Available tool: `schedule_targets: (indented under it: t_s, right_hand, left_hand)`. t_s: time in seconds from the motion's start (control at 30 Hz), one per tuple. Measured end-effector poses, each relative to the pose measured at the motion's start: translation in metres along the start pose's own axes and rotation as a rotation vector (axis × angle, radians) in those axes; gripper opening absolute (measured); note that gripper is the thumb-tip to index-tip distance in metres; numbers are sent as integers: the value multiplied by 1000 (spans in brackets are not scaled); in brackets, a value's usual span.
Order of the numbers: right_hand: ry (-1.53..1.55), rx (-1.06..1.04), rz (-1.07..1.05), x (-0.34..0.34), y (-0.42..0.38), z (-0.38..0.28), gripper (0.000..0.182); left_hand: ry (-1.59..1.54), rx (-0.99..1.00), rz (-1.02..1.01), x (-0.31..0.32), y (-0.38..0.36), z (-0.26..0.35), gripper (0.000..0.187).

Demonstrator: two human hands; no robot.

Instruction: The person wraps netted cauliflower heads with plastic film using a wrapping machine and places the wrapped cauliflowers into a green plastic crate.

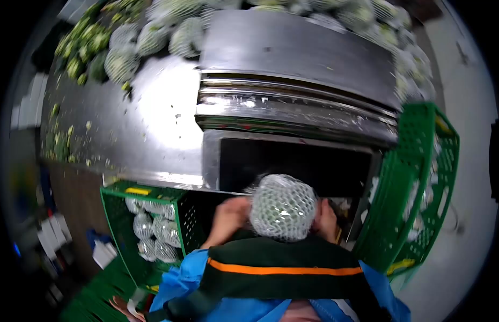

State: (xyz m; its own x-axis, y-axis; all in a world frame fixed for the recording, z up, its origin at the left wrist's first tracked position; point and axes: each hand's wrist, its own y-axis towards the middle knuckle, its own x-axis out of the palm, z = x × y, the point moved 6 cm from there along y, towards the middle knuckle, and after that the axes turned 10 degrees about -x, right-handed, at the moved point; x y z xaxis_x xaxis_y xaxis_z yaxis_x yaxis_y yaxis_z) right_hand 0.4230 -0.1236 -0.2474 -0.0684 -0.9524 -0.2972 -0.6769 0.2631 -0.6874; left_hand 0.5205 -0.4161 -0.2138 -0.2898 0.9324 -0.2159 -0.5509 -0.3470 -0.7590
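A round vegetable head (pixel 283 208) in a white foam net, with shiny clear film around it, is held up in front of my apron. My left hand (pixel 228 219) grips its left side, the fingers slightly blurred. On the opposite side my right hand (pixel 325 220) presses against it, fingertips partly hidden behind the net. Just beyond the head lies the dark flat plate (pixel 298 163) of a steel wrapping machine (pixel 298 48).
A green crate (pixel 185 222) with several wrapped heads (pixel 155 231) stands at left. More green crates (pixel 386 209) lean at right. Netted heads (pixel 123 61) and loose trimmed leaves (pixel 83 45) lie on the steel table (pixel 126 123). Another person's hand (pixel 125 308) shows at lower left.
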Motion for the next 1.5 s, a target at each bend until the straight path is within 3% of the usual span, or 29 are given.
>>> schedule_targets:
  t_s: [0.03,0.07,0.1,0.17,0.23,0.33,0.37,0.4,0.43,0.47,0.53,0.57,0.6,0.63,0.67,0.73,0.8,0.87,0.93,1.03,1.1,1.13,1.23,1.27,1.3,1.33,1.37,1.43,1.5]
  right_hand:
    - [-238,-180,-34,14,6,3,29]
    - [-338,-344,-155,27,10,3,29]
    - [-343,-398,-248,38,5,-6,30]
    - [-164,-335,-367,51,-9,-33,31]
    - [0,-240,-479,62,-32,-70,33]
    - [115,-167,-698,94,-70,-113,37]
    - [130,-147,-785,106,-87,-123,38]
    - [131,-129,-879,124,-108,-129,40]
    - [117,-87,-975,143,-125,-132,41]
    - [98,-44,-1066,160,-143,-132,43]
    - [-83,67,-1233,193,-170,-117,46]
    - [-215,94,-1273,205,-176,-107,48]
    - [-357,60,-1608,219,-190,-101,54]
    - [-535,-36,-1647,236,-207,-95,60]
    - [-680,-354,-1861,250,-237,-109,62]
    - [-646,-414,-1738,271,-231,-118,53]
    - [-561,-360,-1531,295,-215,-129,41]
    - [-592,-445,-1522,317,-204,-142,34]
    - [-625,-499,-1518,334,-204,-155,31]
    - [-691,-559,-1536,358,-204,-170,29]
    - [-757,-585,-1538,380,-205,-180,28]
    - [-853,-682,-1526,397,-203,-189,28]
    - [-942,-996,-1457,475,-187,-223,32]
    - [-932,-1256,-1415,509,-172,-237,36]
    - [-932,-1527,-1361,546,-153,-251,48]
    - [-1068,-1706,-1140,581,-126,-264,57]
    - [-1194,-1868,-907,611,-115,-281,66]
    - [-1299,-1932,-748,652,-133,-301,82]
    - [-1191,-2204,-790,691,-158,-298,93]
  left_hand:
    - [-100,124,56,26,4,17,29]
    - [-72,-124,-233,48,14,9,27]
    - [-283,-92,-308,64,19,1,27]
    - [-625,292,-475,59,2,31,31]
    - [-699,258,-605,62,-7,49,24]
    - [-744,486,-445,25,-21,90,30]
    - [-778,558,-171,-6,-28,89,35]
    - [-888,592,-179,-49,-57,91,44]
    - [-763,696,-141,-75,-84,93,64]
    - [-382,769,61,-85,-107,97,75]
    - [-338,793,285,-107,-125,79,91]
    - [-673,786,310,-128,-119,60,96]
    - [-444,761,564,-158,-136,33,97]
    - [-697,650,641,-167,-147,-5,95]
    - [-968,561,726,-174,-159,-45,94]
    - [-979,247,1084,-188,-204,-124,94]
    - [-682,-221,1298,-183,-232,-211,90]
    - [-631,-452,1260,-162,-222,-291,87]
    - [-1121,-543,1230,-147,-203,-343,88]
    - [-261,-747,1322,-132,-168,-388,91]
    - [-494,-1043,862,-96,-144,-440,95]
    - [-388,-987,644,-68,-117,-498,79]
    - [486,-621,426,-101,-94,-457,60]
    - [432,-557,434,-109,-108,-441,67]
    - [67,-815,487,-108,-128,-460,77]
    - [38,-1160,371,-130,-153,-407,81]
    - [99,-1022,274,-140,-156,-396,77]
    - [39,-1236,269,-164,-160,-377,69]
    - [-111,-1141,588,-200,-162,-308,46]
